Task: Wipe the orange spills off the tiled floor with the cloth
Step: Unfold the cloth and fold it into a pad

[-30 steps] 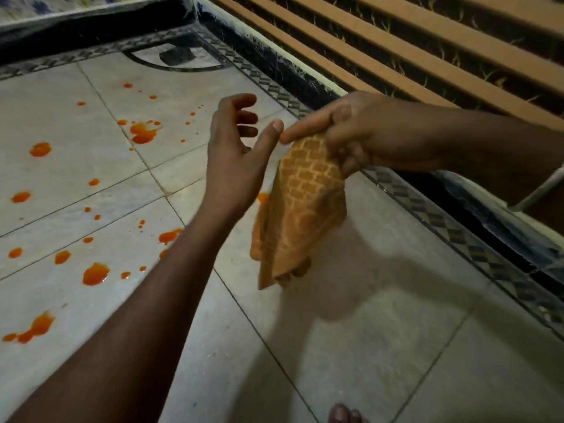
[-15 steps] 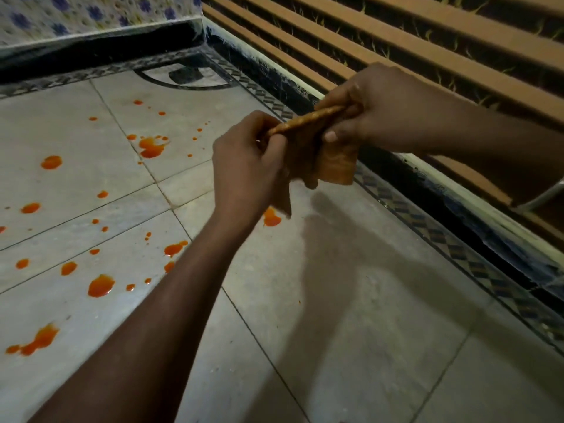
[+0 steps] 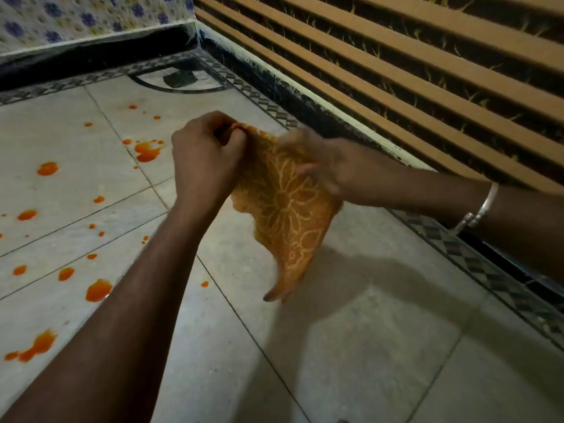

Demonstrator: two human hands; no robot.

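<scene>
The left hand (image 3: 207,160) has its fingers curled tight on the top corner of the orange patterned cloth (image 3: 287,209), which hangs above the tiled floor (image 3: 366,346) between both hands. The right hand (image 3: 323,166) is blurred. It seems to pinch the cloth's other upper edge, and the orange spills (image 3: 148,151) lie scattered on the tiles to the left, apart from the cloth.

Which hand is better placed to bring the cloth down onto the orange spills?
Left, likely. The left hand grips the cloth and is nearer the orange spills, all on its side. The right hand, blurred, is toward the wall.
</scene>
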